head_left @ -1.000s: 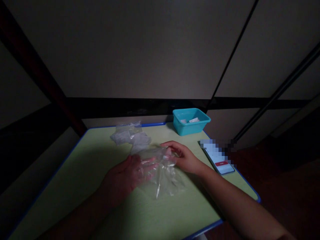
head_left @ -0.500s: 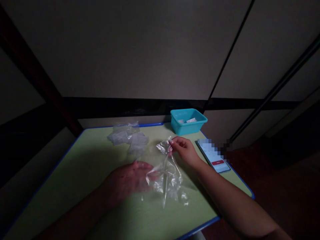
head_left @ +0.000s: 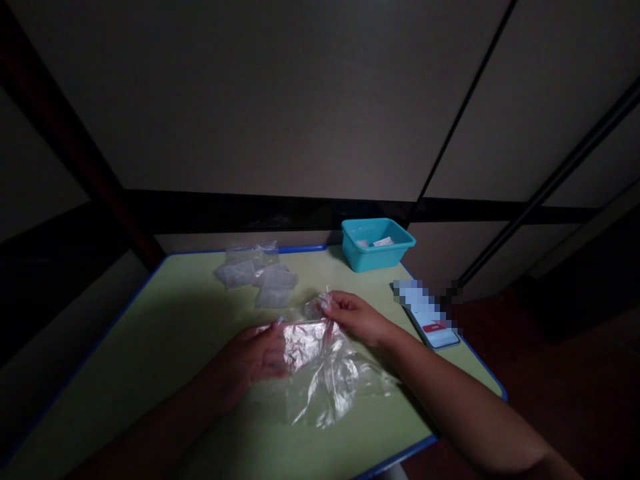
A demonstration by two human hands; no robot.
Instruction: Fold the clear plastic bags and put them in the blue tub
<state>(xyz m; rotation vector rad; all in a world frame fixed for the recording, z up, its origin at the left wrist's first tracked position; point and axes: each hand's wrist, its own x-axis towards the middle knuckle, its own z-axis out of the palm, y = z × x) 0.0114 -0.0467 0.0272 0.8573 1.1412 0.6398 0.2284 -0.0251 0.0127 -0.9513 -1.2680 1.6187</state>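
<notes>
A clear, crinkled plastic bag [head_left: 327, 380] is stretched between my two hands and hangs down over the green table [head_left: 165, 313]. My left hand [head_left: 263, 350] grips its left edge, thumb on top and fingers behind the film. At the bag's upper right, my right hand [head_left: 353, 315] pinches a gathered part between thumb and fingers. Several flat, whitish clear packets [head_left: 273, 283] lie in a loose pile beyond my left hand.
A turquoise basket [head_left: 373, 257] with small white packets inside stands at the table's back right. A phone [head_left: 433, 320] with its screen lit lies along the right edge. Cabinet panels [head_left: 275, 100] rise behind the table.
My left hand has closed on the bag's left edge, and the film is now spread out flat between the hands. My right hand has moved slightly left and nearer, still pinching the bag.
</notes>
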